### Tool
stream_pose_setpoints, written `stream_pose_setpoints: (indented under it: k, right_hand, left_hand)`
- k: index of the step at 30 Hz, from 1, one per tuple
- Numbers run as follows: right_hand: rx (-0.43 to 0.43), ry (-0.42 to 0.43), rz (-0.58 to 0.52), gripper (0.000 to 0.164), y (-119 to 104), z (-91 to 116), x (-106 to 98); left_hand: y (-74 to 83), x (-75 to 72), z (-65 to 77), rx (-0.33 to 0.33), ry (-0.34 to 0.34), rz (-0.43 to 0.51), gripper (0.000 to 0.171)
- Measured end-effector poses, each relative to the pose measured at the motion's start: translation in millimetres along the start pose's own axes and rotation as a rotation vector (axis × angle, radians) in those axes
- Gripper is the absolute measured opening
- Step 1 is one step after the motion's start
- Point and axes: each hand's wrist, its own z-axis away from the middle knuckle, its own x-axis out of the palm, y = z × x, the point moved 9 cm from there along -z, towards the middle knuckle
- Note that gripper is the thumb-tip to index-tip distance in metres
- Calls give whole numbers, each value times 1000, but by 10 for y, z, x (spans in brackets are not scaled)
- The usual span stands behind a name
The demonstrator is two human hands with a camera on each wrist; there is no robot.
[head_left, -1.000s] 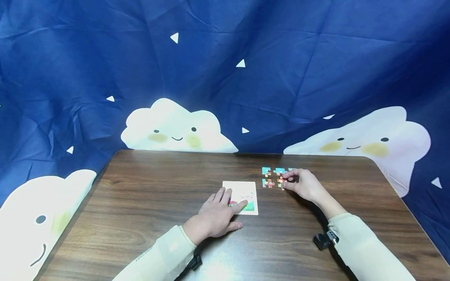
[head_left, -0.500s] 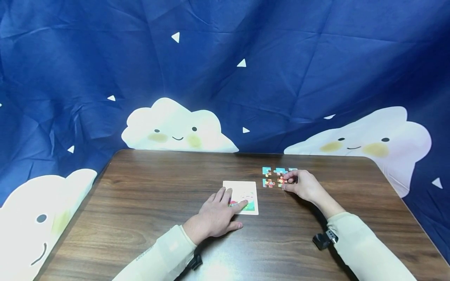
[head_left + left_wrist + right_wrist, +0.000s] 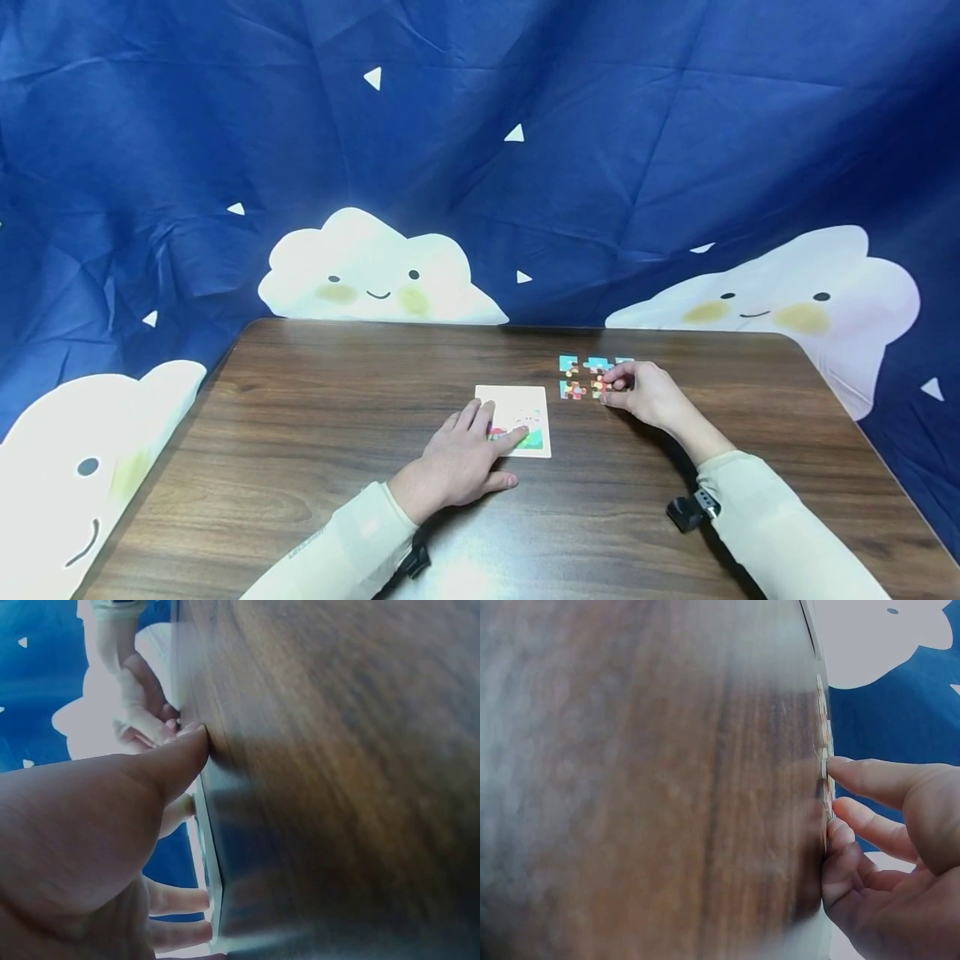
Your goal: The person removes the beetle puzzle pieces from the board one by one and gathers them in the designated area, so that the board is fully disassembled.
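My left hand (image 3: 461, 467) lies flat with spread fingers on a square white picture board (image 3: 498, 395), which carries a small green and pink print at its lower right. In the left wrist view the board's edge (image 3: 214, 862) shows under the fingertips. Farther right, my right hand (image 3: 651, 395) pinches a red and yellow jigsaw piece (image 3: 597, 388) between thumb and fingers, low at the table; the fingers hide part of it. More blue and red jigsaw pieces (image 3: 568, 365) lie around it in loose rows with gaps between them.
The brown wooden table (image 3: 337, 392) has its far edge just behind the pieces. A blue cloth (image 3: 570, 200) printed with white clouds hangs behind it. A small black wrist camera (image 3: 685, 514) sits below my right sleeve.
My right thumb and the jigsaw piece it holds have shifted slightly against the other pieces. The left hand and the board have stayed put.
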Motion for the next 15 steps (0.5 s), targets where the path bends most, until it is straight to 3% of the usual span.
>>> stream_pose_setpoints:
  k: [15]
  right_hand:
    - [-7,4,4,27,-18,0,-11]
  left_hand:
    - [-5,-18,11,4,22,27,67]
